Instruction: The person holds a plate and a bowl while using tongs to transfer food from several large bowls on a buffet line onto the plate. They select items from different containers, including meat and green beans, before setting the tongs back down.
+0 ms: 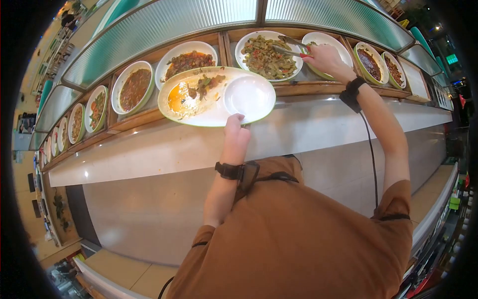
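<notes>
As the left hand (235, 128) holds out an oval plate (209, 110), the right hand (326, 59) grips tongs (293, 53) over green vegetables (265, 61)

While the thumb of the left hand lies over the near rim, its fingers fold below, pinching the plate, which is held in the air in front of the row of bowls. The plate's left part carries a smear of orange-red oil (179, 100) and a few vegetable scraps (204, 87); a round white compartment (249, 95) takes up its right part.

The right hand is wrapped around the red handles of the tongs. Their two metal arms stand apart, reaching left over the white bowl (241, 54) of green vegetables; whether the tips touch the food cannot be told. Beneath that hand sits another pale bowl (342, 51).

To the left, a bowl of mixed vegetables (188, 64) in red oil is set in the wooden surface (308, 89), beside one of reddish-brown food (133, 89). A ribbed glass screen (199, 34) rises behind. Dark straps circle both wrists.
</notes>
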The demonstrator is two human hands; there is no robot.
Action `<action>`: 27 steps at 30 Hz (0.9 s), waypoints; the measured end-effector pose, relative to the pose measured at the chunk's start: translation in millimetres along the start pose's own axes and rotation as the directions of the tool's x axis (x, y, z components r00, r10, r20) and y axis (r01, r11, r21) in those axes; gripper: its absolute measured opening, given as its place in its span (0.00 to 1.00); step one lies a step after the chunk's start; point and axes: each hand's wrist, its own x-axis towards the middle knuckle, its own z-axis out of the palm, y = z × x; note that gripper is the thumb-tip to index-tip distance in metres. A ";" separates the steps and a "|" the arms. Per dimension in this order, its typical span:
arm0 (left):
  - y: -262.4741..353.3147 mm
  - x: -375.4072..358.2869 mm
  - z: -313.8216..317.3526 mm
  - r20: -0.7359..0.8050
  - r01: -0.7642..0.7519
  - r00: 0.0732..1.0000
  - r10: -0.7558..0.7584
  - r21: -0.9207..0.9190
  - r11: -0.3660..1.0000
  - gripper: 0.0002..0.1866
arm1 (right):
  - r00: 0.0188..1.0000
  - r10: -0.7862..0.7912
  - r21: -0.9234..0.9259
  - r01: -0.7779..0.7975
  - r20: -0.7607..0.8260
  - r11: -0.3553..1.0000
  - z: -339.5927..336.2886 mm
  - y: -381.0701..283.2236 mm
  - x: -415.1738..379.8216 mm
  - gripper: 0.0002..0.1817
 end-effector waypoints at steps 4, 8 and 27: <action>3.4 -7.8 3.9 0.007 0.036 0.999 -0.036 -0.027 0.999 0.25 | 0.999 -0.008 -0.039 0.007 -0.048 0.999 8.1 -5.0 9.0 0.23; -2.9 -6.6 -25.1 0.346 -0.374 0.917 0.199 0.571 0.731 0.20 | 0.990 0.120 0.082 -0.126 0.079 0.989 3.1 -21.3 26.9 0.21; -4.3 0.9 -13.1 0.101 -0.178 0.982 0.157 0.256 0.950 0.21 | 0.991 -0.130 -0.142 0.132 0.023 0.981 32.3 -55.6 83.5 0.06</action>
